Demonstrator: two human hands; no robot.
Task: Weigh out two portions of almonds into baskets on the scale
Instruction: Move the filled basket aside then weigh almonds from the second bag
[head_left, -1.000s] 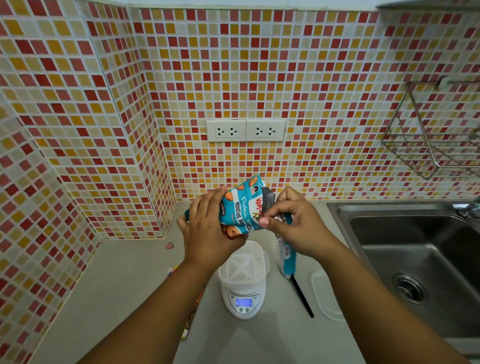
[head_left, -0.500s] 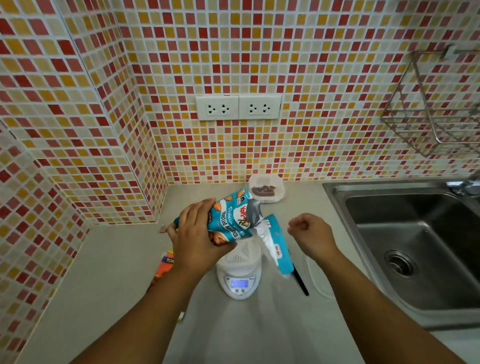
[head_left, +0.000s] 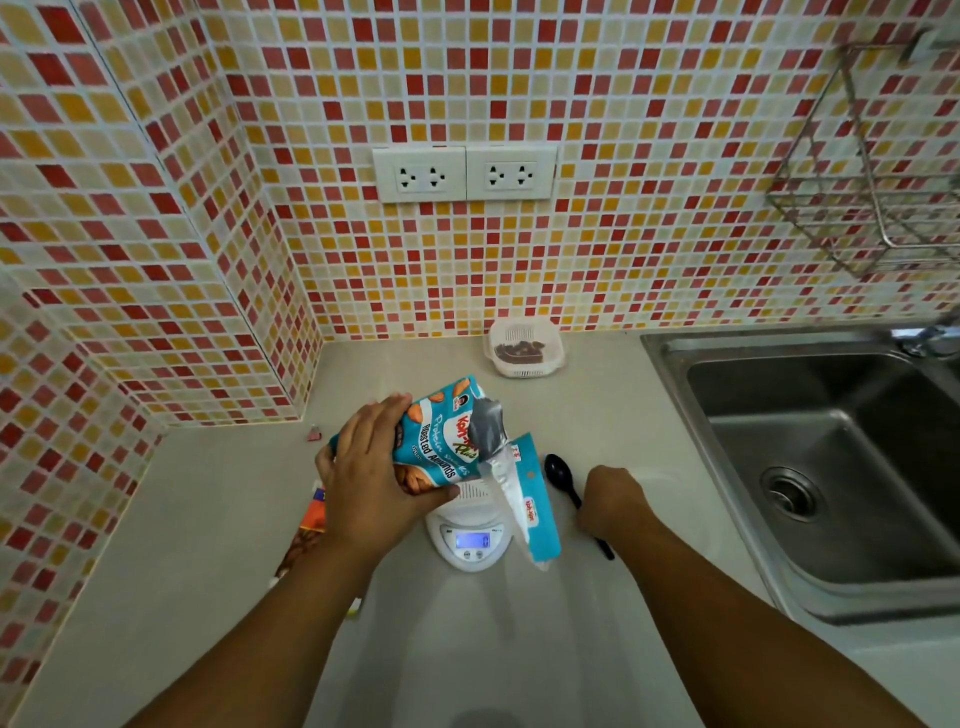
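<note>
Above the scale, L hand grips the almond bag w/ fingers wrapped round it, tilted, torn strip hanging beside the display. A white basket sits on the scale, mostly hidden by the bag. R hand curls on the black spoon on the counter. A 2nd basket w/ dark contents stands near the tiled wall.

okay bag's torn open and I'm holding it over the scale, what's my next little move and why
Probably lift the black spoon your right hand is gripping and scoop almonds from the bag in your left hand into the basket on the scale.
</note>
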